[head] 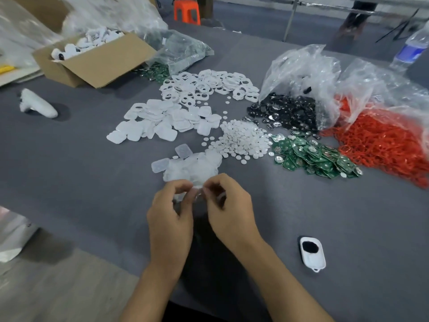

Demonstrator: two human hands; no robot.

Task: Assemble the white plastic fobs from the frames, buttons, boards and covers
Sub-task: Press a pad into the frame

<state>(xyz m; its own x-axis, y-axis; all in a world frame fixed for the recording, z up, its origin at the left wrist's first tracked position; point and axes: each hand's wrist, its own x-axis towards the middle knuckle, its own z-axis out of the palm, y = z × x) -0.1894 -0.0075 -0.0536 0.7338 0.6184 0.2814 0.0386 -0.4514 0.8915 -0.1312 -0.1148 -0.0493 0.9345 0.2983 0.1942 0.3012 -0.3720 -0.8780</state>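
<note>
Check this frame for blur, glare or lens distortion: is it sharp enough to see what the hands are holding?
Head view: the left hand and right hand are motion-blurred, so the translucent piece between them is indistinct; top-left plastic sheeting smears; clear bags show glare; wide-angle bending at the edges; the white discs and green boards stay readable.

Green boards [311,156], red rings [383,145], white buttons [241,140], grey table [92,182].

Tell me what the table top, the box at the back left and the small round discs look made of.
Table top: grey cloth or felt, judging by its matte, glare-free surface. Box: brown cardboard, with plain dull flaps folded open. Round discs: probably white plastic, smooth and uniform; the blur leaves this uncertain.
</note>
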